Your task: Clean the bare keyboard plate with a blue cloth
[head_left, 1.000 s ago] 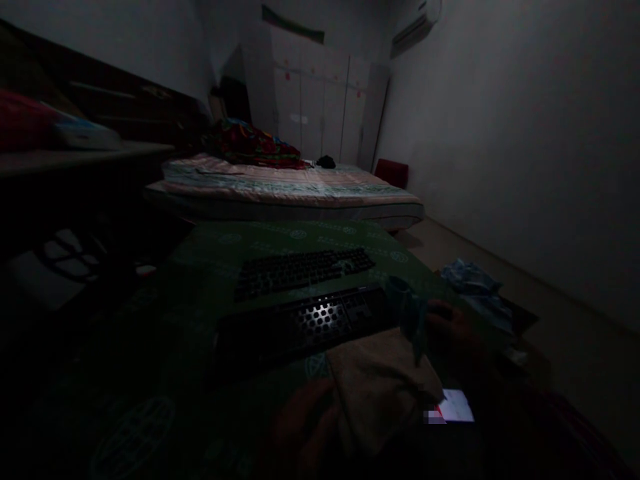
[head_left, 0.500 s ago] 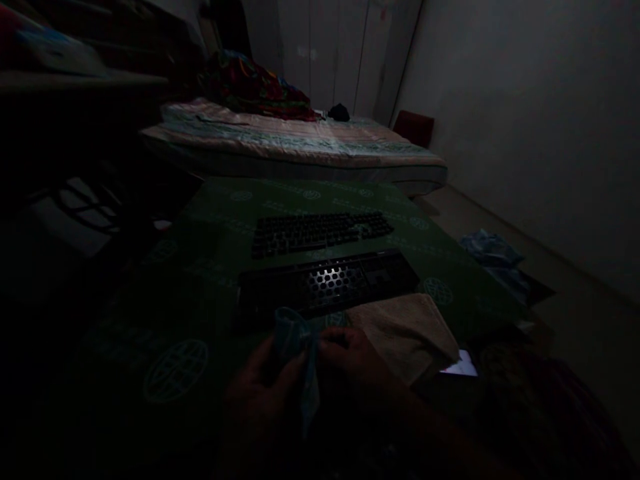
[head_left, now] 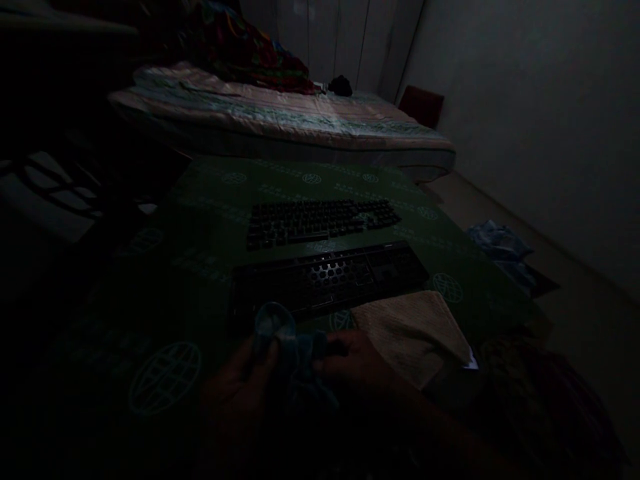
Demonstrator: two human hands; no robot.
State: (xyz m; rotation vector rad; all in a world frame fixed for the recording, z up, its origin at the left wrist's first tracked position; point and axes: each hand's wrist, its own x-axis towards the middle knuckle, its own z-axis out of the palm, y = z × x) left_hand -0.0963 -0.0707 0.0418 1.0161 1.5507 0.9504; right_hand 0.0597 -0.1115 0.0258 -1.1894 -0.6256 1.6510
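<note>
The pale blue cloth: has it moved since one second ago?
Yes. The pale blue cloth went left, from the right end of the black perforated keyboard frame to its near left edge.

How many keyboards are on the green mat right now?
2. The far keyboard lies behind the near keyboard, which sits just beyond the held blue cloth, beside the tan cloth. Dark areas may hide more.

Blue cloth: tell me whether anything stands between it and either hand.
Nothing visible does. The left hand and the right hand both grip the blue cloth directly, on the near side of the keyboard frame; the beige towel lies to the right.
</note>
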